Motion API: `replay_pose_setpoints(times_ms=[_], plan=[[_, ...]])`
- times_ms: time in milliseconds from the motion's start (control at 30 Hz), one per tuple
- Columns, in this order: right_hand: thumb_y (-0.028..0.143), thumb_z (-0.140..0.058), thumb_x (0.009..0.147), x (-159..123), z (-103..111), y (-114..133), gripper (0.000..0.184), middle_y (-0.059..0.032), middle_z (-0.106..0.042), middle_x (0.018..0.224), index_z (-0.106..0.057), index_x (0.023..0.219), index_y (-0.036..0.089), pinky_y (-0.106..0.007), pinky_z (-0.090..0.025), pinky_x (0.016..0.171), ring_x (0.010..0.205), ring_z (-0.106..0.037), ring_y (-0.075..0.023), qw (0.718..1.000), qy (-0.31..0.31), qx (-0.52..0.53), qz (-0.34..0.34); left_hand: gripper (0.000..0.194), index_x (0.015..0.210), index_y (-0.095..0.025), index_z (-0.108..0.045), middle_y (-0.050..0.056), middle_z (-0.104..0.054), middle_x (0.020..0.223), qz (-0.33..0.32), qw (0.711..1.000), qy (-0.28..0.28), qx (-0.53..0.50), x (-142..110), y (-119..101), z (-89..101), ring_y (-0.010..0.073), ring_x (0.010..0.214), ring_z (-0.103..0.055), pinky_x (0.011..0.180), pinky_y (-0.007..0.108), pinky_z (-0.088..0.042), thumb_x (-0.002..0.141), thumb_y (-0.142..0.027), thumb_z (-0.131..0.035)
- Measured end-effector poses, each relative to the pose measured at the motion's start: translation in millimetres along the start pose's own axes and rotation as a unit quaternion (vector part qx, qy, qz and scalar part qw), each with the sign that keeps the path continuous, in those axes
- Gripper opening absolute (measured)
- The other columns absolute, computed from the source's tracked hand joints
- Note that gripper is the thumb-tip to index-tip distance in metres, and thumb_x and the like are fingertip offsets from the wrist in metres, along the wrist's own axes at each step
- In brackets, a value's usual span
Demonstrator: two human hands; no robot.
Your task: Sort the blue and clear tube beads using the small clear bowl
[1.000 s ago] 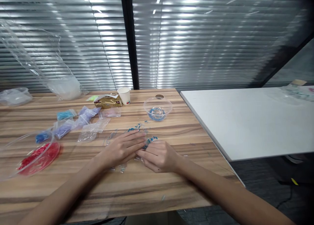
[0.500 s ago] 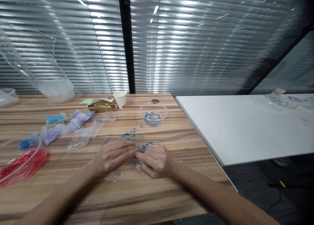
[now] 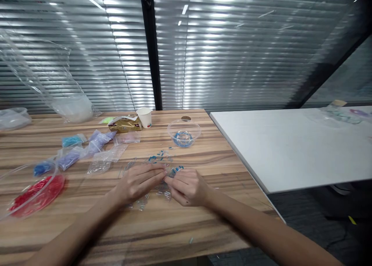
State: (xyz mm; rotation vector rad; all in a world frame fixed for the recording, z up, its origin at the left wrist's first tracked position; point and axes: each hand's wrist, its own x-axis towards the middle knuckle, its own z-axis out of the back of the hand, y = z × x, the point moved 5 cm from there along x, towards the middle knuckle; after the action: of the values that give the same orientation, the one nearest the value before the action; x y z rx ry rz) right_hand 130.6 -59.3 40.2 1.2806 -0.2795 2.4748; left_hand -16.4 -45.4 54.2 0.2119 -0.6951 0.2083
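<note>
**Two bare hands meet over tiny blue pieces on a wooden table**

A short row of small blue pieces sits at the fingertips, just beyond the right hand. The right hand's fingers are curled, thumb and forefinger drawn together; whether they pinch a piece is too small to tell. The left hand lies flatter, fingers side by side, its tips meeting the right's; its grip is hidden too.

More clear slivers are strewn below the fingertips, on the wooden table. Beyond the hands stands a clear bowl with blue in its bottom; left of them lie purple bags.

Pieces this small probably call for a light fingertip pinch — low over the wood, wrists steady — since a firm squeeze or brushing palm could scatter them.
</note>
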Motion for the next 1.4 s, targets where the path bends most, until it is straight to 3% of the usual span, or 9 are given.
replay_pose_setpoints(times_ms=[367, 633, 1033, 1400], plan=[[0.009, -0.044, 0.082, 4.4, 6.7, 3.7, 0.02, -0.0022, -0.061, 0.057, -0.062, 0.09, 0.008, -0.024, -0.042, 0.047, 0.048, -0.054, -0.0127, 1.0, -0.027, 0.009, 0.005, 0.018, 0.105, -0.01, -0.06, 0.011, -0.067, 0.096, 0.03, 0.997, -0.062, -0.023, 9.5, -1.7, 6.0, 0.0175, 0.1, -0.06, 0.079, 0.029, -0.055, 0.091, -0.011, -0.048], [0.008, -0.043, 0.082, 4.8, 5.2, 3.1, 0.021, -0.0027, -0.06, 0.056, -0.06, 0.093, 0.008, -0.026, -0.039, 0.044, 0.048, -0.053, -0.0141, 1.0, -0.02, -0.013, 0.01, 0.02, 0.108, -0.011, -0.059, 0.011, -0.069, 0.096, 0.057, 0.995, -0.072, -0.031, 7.0, 0.0, 3.6, 0.0181, 0.098, -0.062, 0.079, 0.031, -0.054, 0.091, -0.009, -0.048], [0.009, -0.042, 0.082, 6.7, 6.4, 10.7, 0.019, -0.0017, -0.058, 0.054, -0.059, 0.087, 0.01, -0.026, -0.038, 0.044, 0.046, -0.05, -0.0137, 1.0, -0.02, 0.0, 0.014, 0.028, 0.12, -0.009, -0.054, 0.014, -0.066, 0.106, 0.029, 0.999, -0.021, -0.03, 8.4, -11.0, 7.6, 0.0192, 0.105, -0.059, 0.083, 0.033, -0.052, 0.094, -0.01, -0.041], [0.01, -0.042, 0.084, -0.3, -3.2, 2.1, 0.019, -0.0014, -0.06, 0.055, -0.06, 0.088, 0.011, -0.025, -0.041, 0.045, 0.047, -0.053, -0.013, 1.0, 0.004, -0.009, -0.006, 0.03, 0.121, -0.007, -0.051, 0.012, -0.065, 0.093, 0.02, 0.998, -0.013, -0.059, -1.9, 0.8, -3.3, 0.017, 0.084, -0.062, 0.071, 0.029, -0.053, 0.092, -0.009, -0.046]])
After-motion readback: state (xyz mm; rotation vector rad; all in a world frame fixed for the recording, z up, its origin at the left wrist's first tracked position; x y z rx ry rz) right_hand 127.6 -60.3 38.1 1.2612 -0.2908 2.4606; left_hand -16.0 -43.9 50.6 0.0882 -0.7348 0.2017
